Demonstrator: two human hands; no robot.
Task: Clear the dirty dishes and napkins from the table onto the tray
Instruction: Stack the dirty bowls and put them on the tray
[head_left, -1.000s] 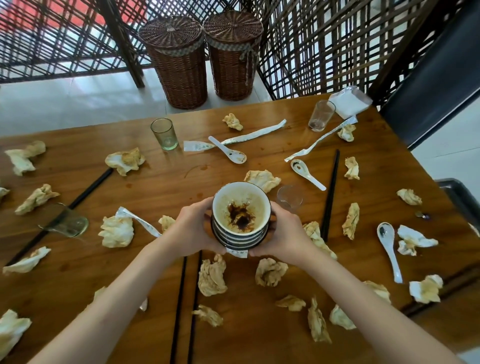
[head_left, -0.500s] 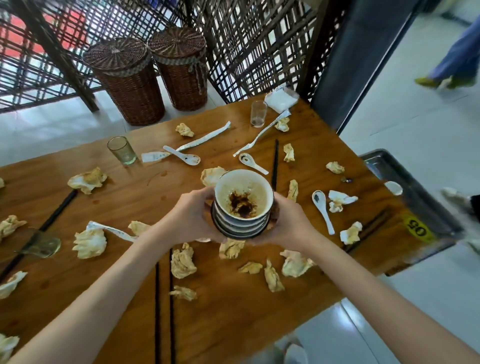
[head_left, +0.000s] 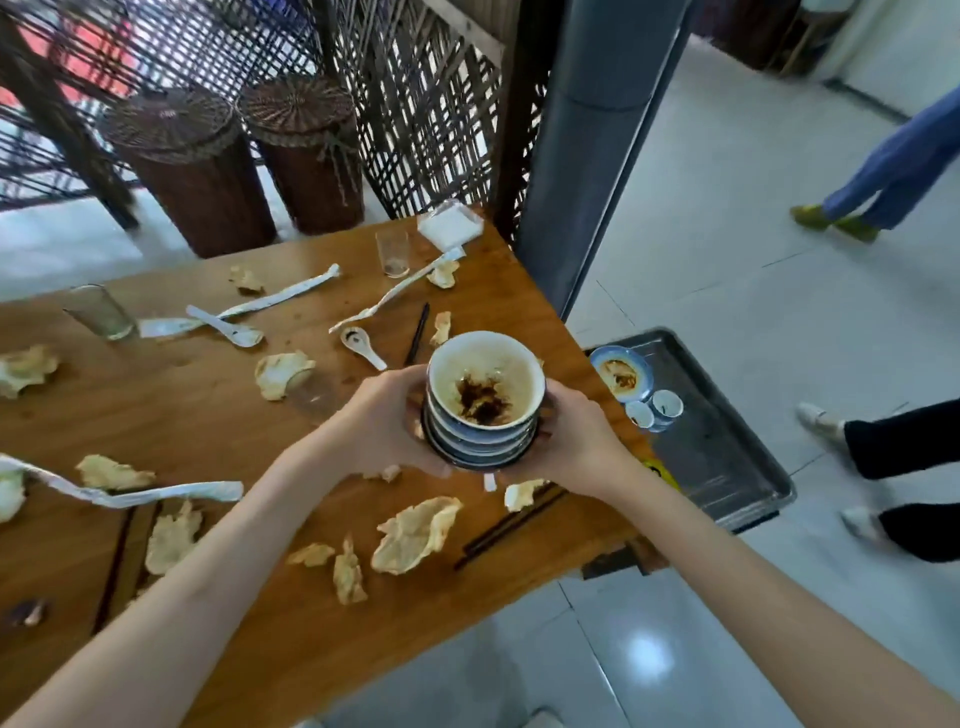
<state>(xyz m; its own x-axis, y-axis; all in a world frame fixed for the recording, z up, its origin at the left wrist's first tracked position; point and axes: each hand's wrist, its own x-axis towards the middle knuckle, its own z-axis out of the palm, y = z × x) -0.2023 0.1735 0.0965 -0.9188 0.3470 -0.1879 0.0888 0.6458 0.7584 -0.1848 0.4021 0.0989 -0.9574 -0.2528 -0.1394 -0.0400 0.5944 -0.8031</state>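
I hold a stack of dirty bowls above the right part of the wooden table; the top bowl has dark residue inside. My left hand grips the stack's left side and my right hand grips its right side. A metal tray sits lower, just past the table's right edge, with a small blue dish and two little cups on it. Crumpled napkins, white spoons, chopsticks, paper sleeves and glasses lie scattered over the table.
Two wicker baskets stand behind the table by a lattice screen. A dark pillar rises at the table's far right corner. A person's legs stand right beside the tray; another person's legs are farther back on the tiled floor.
Both hands have carried the bowl stack to the right, toward the table's right edge. My view has swung right, so the tray with its dish and cups now shows.
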